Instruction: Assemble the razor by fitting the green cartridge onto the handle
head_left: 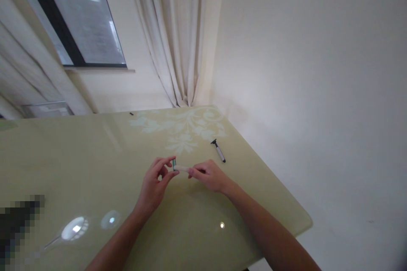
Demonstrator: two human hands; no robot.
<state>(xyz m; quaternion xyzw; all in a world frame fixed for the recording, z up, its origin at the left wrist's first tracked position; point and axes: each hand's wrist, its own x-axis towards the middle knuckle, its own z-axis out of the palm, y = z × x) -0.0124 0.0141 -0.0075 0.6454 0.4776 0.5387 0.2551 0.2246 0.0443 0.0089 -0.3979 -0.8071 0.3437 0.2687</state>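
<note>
Between my hands, above the table, is a razor (182,169) with a pale handle and a thin green head. My left hand (156,178) pinches the razor's head (174,164) between thumb and fingertip. The end of the handle is gripped in my right hand (210,175), its fingers closed and partly hiding it. A second razor (219,152), black with a grey grip, lies on the tabletop just beyond my right hand, touched by neither hand.
The glossy yellow-green table (95,169) has a white leaf pattern and light reflections. A small dark piece (131,114) lies near its far edge. A wall (302,93) runs along the right; curtains (171,29) hang behind. Dark blurred blocks (15,224) cover the lower left.
</note>
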